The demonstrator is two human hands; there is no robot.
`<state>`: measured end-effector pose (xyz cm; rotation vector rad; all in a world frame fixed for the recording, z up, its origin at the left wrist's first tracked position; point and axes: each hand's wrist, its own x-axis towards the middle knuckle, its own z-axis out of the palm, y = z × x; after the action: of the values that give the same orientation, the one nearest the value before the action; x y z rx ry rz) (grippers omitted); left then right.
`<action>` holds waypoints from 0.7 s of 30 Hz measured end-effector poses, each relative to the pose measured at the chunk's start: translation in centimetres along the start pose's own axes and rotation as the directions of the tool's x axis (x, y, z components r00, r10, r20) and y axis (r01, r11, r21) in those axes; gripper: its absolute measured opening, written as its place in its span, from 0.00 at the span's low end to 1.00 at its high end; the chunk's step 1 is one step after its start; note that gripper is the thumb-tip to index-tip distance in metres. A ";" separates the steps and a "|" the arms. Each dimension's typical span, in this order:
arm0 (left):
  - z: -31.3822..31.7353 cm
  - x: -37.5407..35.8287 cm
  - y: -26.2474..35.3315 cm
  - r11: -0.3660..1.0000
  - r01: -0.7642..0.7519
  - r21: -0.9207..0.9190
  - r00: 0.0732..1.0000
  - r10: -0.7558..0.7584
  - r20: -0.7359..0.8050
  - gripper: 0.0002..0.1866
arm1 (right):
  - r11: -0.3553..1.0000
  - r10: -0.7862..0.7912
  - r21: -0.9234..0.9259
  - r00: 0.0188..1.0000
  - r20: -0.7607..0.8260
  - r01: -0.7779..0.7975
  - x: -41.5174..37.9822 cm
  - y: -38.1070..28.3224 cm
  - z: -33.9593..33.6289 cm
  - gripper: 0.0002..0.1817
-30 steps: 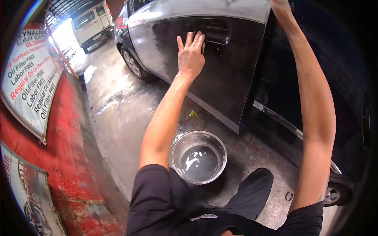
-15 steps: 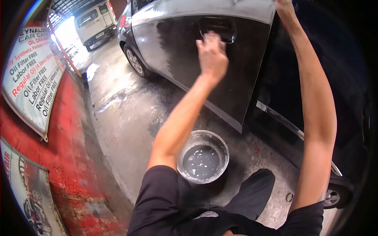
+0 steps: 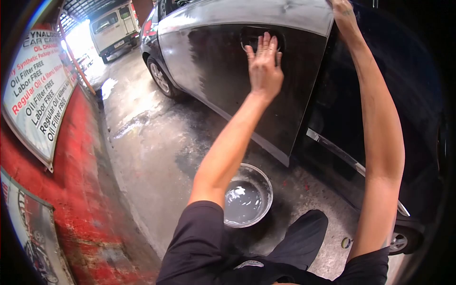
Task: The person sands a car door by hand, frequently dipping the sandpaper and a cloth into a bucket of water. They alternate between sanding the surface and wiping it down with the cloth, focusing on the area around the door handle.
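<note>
My left hand (image 3: 266,73) lies with fingers spread against the dark outer panel of a car door (image 3: 223,71), just over the recessed door handle (image 3: 247,35). No tool shows under its palm. At the top of the view, my right hand (image 3: 344,16) grips the upper rear edge of the door, its fingertips partly hidden. The door stands swung open, dark in the middle with pale grey patches above and at the front side. Below my left arm is a round tub (image 3: 268,209) of cloudy grey water, partly covered by the arm.
The dark car body (image 3: 413,137) and its sill fill the right side. A small roll of tape (image 3: 346,243) lies on the concrete floor (image 3: 147,156). To the left runs a red wall (image 3: 90,190) with a printed sign (image 3: 40,90). A white van (image 3: 111,31) stands behind.
My left hand has shifted slightly right and its fingers are now more spread over the handle area. The right hand keeps its place on the door edge. The view has shifted a little.
</note>
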<state>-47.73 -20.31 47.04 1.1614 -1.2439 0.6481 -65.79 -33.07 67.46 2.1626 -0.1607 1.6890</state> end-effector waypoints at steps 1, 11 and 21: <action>-0.4 0.3 -1.9 0.992 -0.074 0.099 0.997 0.071 0.033 0.24 | 0.998 0.014 0.067 1.000 0.011 -0.014 -0.1 0.4 -0.3 0.16; -1.5 0.8 -2.4 0.912 -0.319 0.260 0.944 0.279 0.179 0.27 | 0.980 -0.188 -0.070 0.981 -0.047 0.185 0.3 -0.2 0.0 0.11; -0.1 -2.7 2.6 0.999 -0.003 0.047 0.993 -0.002 0.117 0.28 | 0.998 -0.042 -0.056 0.998 -0.043 0.040 -0.7 1.6 0.6 0.10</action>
<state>-50.68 -18.84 45.29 1.2531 -1.3341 0.6198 -65.98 -34.88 67.07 2.0730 -0.1486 1.6878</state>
